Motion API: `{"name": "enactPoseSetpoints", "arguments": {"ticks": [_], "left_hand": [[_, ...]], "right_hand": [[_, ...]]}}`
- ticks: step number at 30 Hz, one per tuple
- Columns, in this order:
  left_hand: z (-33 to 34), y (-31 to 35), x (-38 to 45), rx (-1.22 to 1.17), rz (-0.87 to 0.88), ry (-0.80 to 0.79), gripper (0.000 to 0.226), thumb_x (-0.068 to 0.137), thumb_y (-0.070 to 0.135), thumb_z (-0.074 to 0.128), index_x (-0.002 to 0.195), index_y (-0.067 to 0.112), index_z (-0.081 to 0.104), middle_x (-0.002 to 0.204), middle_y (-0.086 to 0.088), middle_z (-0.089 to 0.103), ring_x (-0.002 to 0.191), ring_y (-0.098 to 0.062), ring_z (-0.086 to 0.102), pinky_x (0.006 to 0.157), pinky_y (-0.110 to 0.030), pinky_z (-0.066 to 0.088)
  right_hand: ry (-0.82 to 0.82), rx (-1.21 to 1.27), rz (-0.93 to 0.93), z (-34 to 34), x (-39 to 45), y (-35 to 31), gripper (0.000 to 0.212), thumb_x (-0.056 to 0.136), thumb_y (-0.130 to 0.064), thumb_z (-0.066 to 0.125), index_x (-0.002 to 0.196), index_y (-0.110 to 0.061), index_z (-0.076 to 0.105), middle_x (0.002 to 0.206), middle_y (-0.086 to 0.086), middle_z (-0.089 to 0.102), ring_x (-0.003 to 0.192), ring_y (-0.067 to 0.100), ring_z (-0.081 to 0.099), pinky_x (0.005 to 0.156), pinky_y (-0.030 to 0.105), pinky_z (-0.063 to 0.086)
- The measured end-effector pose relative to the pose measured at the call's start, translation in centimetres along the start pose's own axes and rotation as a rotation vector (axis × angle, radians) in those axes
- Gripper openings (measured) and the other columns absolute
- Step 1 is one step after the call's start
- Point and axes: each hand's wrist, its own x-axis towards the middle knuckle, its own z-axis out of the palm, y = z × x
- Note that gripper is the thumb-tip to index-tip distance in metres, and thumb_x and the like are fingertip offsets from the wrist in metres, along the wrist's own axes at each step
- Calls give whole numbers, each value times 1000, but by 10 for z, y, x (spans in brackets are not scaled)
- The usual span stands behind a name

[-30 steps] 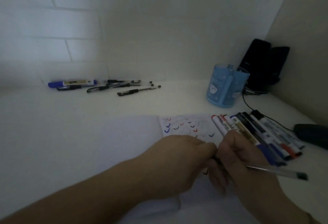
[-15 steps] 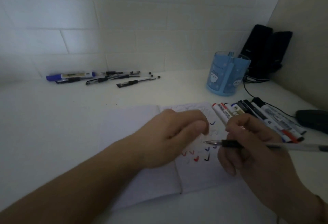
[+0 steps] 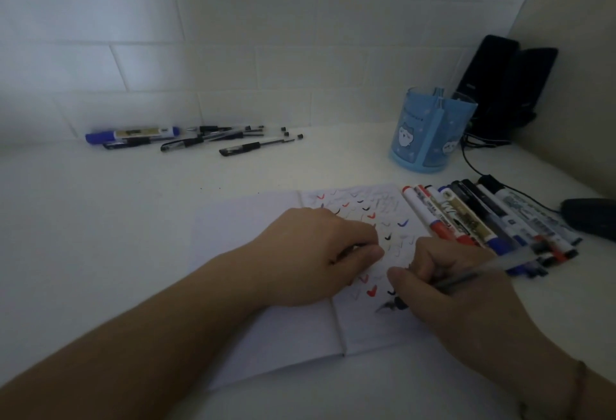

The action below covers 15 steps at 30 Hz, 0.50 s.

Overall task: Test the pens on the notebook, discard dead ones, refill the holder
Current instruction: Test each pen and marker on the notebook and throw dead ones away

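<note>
Two hands meet over the notebook [image 3: 293, 336] at lower centre. Right hand [image 3: 460, 289] fingers [image 3: 405, 281] curl round a pen [image 3: 466, 278], its tip on the right page among coloured ticks. Left hand [image 3: 310, 259] lies on the page, fingers bent, a dark thing between them that I cannot make out. Markers [image 3: 483, 219] lie just right of the notebook, a blue holder [image 3: 430, 133] behind them. More pens [image 3: 186, 138] sit upper left on the white surface [image 3: 100, 236], by a tiled wall [image 3: 233, 36].

Home desk corner, tiled wall [image 3: 206, 63], speakers [image 3: 500, 83]
</note>
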Motion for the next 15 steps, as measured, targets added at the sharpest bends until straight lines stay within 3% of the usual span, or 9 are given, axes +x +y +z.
{"name": "enactPoseSetpoints", "arguments": {"ticks": [6, 9, 12, 15], "left_hand": [[-2, 1, 0, -29, -13, -20, 35, 96, 45, 30, 88, 24, 57, 69, 8, 57, 63, -7, 45, 65, -32, 45], [-6, 1, 0, -327, -85, 11, 25, 94, 30, 31, 98, 31, 56, 68, 10, 53, 65, -8, 49, 64, -30, 41], [-9, 1, 1, -597, -92, 67, 23, 97, 13, 34, 112, 27, 46, 82, 7, 57, 75, -19, 52, 70, -33, 44], [-8, 2, 2, -727, -95, 38, 28, 98, -2, 39, 115, 20, 40, 91, 6, 65, 74, -20, 51, 72, -33, 46]], "right_hand": [[19, -30, 17, -2, 1, 2, 35, 70, -18, 64, 52, -8, 36, 46, 13, 40, 40, 21, 36, 41, 19, 30], [141, 121, 106, -6, 2, -4, 43, 77, -17, 75, 50, -9, 42, 45, 19, 47, 36, 21, 42, 41, 18, 38], [176, 427, 147, -12, 2, -11, 36, 70, -33, 75, 56, -10, 50, 42, 13, 45, 37, 22, 37, 37, 20, 33], [86, 461, 94, -15, 0, -11, 46, 60, -57, 77, 71, -14, 65, 55, 10, 59, 46, 22, 49, 42, 20, 39]]}}
